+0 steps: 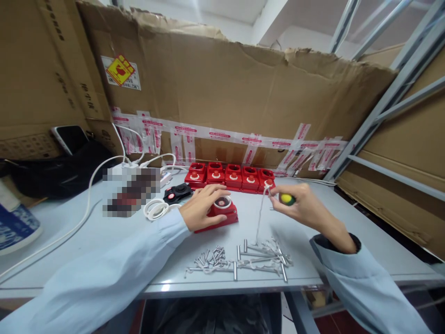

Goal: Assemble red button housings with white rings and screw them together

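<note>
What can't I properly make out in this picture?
All in the head view:
Part of the red box: hidden by the person's left grip.
Much of the green-and-yellow object: hidden by the right grip.
Whatever is behind the pixelated patch: blurred out.
The rest of the blue-and-white container: cut off by the left edge.

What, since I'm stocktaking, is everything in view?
red units: five, red, back row
front unit: one, red, centre
screws: many, silver, front
rods: several, silver, front
strings: several, whitish, front
handle: one, green-yellow, right
rings: several, white, left
parts: count unclear, black, left
cables: several, white, left
phone: one, dark, left
bag: one, black, left
container: one, blue-white, left
cardboard: several, brown, around
frame: one, grey, right
table: one, pale, centre
left hand: one, bare, on front unit
right hand: one, bare, gripping handle
</note>
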Demonstrator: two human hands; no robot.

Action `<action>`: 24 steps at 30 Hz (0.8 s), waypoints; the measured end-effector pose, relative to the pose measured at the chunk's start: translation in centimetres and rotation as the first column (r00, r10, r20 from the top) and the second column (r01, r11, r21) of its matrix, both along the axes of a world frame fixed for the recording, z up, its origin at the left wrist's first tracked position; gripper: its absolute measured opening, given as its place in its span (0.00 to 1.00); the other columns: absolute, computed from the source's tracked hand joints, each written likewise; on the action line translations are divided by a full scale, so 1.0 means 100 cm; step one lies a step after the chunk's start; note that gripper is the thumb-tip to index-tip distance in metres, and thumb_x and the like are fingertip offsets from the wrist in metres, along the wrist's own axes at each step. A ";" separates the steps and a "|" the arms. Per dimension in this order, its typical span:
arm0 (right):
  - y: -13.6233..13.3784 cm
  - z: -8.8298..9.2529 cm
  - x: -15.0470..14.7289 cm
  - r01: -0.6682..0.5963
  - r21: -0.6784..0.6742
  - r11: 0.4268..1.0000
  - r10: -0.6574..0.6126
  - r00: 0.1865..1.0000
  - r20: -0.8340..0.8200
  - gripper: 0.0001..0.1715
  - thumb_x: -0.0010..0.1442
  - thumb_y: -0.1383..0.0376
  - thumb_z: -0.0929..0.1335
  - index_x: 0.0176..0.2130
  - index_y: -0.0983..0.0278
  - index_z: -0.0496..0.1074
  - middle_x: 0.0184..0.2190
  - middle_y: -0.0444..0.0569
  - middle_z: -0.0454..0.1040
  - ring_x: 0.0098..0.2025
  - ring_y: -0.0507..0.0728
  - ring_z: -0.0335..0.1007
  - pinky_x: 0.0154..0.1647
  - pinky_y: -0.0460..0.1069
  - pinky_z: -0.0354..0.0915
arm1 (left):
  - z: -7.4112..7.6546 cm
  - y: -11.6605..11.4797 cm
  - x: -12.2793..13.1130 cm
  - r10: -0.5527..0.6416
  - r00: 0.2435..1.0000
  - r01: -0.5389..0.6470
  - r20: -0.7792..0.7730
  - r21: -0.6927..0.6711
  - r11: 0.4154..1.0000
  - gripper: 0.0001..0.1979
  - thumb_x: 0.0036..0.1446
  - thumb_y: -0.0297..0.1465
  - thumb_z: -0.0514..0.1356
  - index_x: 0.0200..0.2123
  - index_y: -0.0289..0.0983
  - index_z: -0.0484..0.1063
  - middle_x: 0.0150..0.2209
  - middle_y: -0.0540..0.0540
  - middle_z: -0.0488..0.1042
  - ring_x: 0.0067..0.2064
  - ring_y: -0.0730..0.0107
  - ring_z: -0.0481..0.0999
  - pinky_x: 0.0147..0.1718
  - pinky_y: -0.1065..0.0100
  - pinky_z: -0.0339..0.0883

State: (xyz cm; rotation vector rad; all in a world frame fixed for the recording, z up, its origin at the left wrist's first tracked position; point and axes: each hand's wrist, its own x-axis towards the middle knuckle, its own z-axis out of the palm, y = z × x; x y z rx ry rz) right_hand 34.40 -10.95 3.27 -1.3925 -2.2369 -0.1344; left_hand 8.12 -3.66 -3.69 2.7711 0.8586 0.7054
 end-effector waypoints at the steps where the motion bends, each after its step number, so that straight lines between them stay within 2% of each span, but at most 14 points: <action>1: 0.005 -0.005 0.000 0.000 -0.025 1.000 0.001 1.000 0.019 0.09 0.54 0.66 0.64 0.30 0.65 0.73 0.20 0.42 0.68 0.21 0.48 0.58 0.26 0.43 0.56 | 0.003 -0.002 0.001 -0.013 1.000 0.012 0.013 0.026 1.000 0.21 0.54 0.37 0.58 0.51 0.42 0.60 0.56 0.41 0.61 0.57 0.56 0.59 0.49 0.54 0.57; 4: 0.019 -0.018 0.001 0.048 -0.082 0.995 -0.039 0.994 0.107 0.09 0.53 0.67 0.63 0.31 0.64 0.73 0.21 0.43 0.70 0.22 0.49 0.58 0.26 0.44 0.54 | 0.007 -0.009 0.005 -0.043 0.999 0.042 0.004 0.071 0.997 0.13 0.55 0.36 0.57 0.44 0.42 0.65 0.53 0.43 0.64 0.56 0.57 0.60 0.49 0.54 0.56; 6: 0.026 -0.025 0.004 0.099 -0.114 0.989 -0.075 0.977 0.198 0.09 0.52 0.67 0.63 0.30 0.64 0.73 0.22 0.44 0.71 0.22 0.50 0.60 0.26 0.45 0.53 | 0.005 -0.010 0.006 -0.043 0.999 0.045 -0.027 0.079 0.996 0.12 0.55 0.35 0.57 0.43 0.43 0.66 0.53 0.44 0.64 0.56 0.57 0.60 0.49 0.54 0.55; 9: 0.033 -0.033 0.008 0.199 -0.175 0.964 -0.126 0.926 0.357 0.09 0.50 0.68 0.64 0.30 0.63 0.74 0.24 0.47 0.74 0.25 0.52 0.64 0.26 0.46 0.50 | -0.001 -0.008 0.006 0.007 0.997 -0.002 -0.078 0.068 0.998 0.20 0.54 0.36 0.58 0.50 0.42 0.61 0.56 0.42 0.61 0.57 0.56 0.59 0.49 0.53 0.55; 12: 0.036 -0.044 0.010 0.262 -0.229 0.937 -0.144 0.890 0.432 0.08 0.49 0.69 0.64 0.29 0.63 0.74 0.25 0.50 0.75 0.27 0.55 0.67 0.25 0.47 0.48 | -0.007 -0.002 0.003 0.073 0.987 -0.070 -0.144 0.025 0.997 0.31 0.52 0.38 0.59 0.57 0.42 0.52 0.59 0.39 0.57 0.58 0.52 0.59 0.49 0.52 0.55; 16: 0.038 -0.061 0.008 0.257 -0.262 0.930 -0.124 0.891 0.436 0.08 0.49 0.69 0.64 0.28 0.63 0.74 0.26 0.51 0.75 0.29 0.56 0.68 0.26 0.47 0.48 | -0.009 0.003 -0.001 0.043 0.973 -0.056 -0.226 -0.050 0.997 0.35 0.52 0.38 0.60 0.59 0.43 0.45 0.58 0.40 0.59 0.56 0.54 0.62 0.48 0.54 0.57; 18: 0.036 -0.065 0.005 0.254 -0.267 0.930 -0.120 0.895 0.430 0.10 0.50 0.68 0.64 0.32 0.63 0.74 0.27 0.51 0.75 0.30 0.57 0.68 0.27 0.47 0.50 | -0.009 0.004 -0.002 0.032 0.971 -0.048 -0.236 -0.059 0.997 0.35 0.52 0.38 0.59 0.59 0.43 0.44 0.58 0.41 0.59 0.56 0.55 0.63 0.48 0.56 0.57; 21: 0.029 -0.061 0.001 0.198 -0.285 0.938 -0.084 0.926 0.369 0.13 0.52 0.67 0.64 0.38 0.63 0.72 0.27 0.49 0.74 0.30 0.55 0.67 0.29 0.47 0.53 | -0.008 0.005 -0.002 0.031 0.972 -0.047 -0.235 -0.061 0.997 0.35 0.52 0.38 0.59 0.60 0.44 0.44 0.57 0.41 0.60 0.56 0.55 0.63 0.48 0.57 0.57; 24: 0.013 -0.047 -0.003 0.042 -0.305 0.951 0.001 0.990 0.140 0.10 0.51 0.69 0.63 0.36 0.62 0.69 0.24 0.44 0.69 0.25 0.51 0.61 0.29 0.46 0.54 | -0.009 0.005 -0.002 0.026 0.975 -0.042 -0.222 -0.066 0.997 0.35 0.52 0.39 0.60 0.59 0.44 0.45 0.57 0.42 0.60 0.55 0.55 0.63 0.47 0.58 0.57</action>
